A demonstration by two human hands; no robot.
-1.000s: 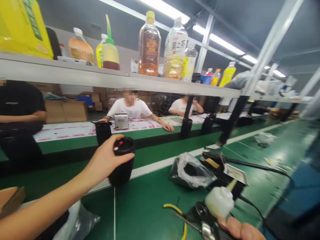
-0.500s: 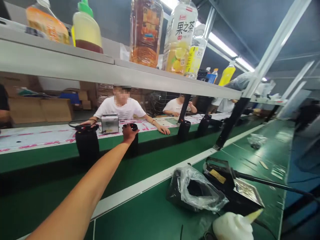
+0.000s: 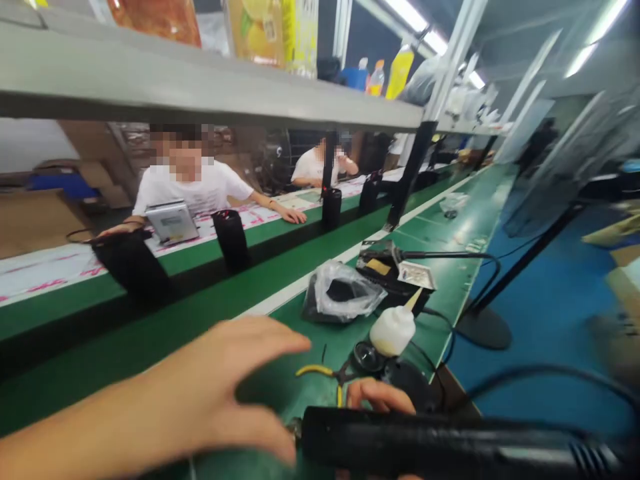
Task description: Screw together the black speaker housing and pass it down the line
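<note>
Head view. Fingers (image 3: 270, 347) of the left hand (image 3: 215, 393) are spread, released, just above the black tool (image 3: 450, 443); the right hand (image 3: 377, 395) clasps it from behind. The tool lies near the bench edge, long axis sideways, tip pointing left. Risk: a loose one-handed hold may let it tip toward the white bottle (image 3: 393, 329).

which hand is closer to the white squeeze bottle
Right. The right hand, gripping a black tool, sits just below the white squeeze bottle. The left hand hovers open, farther off to the bottle's left.
</note>
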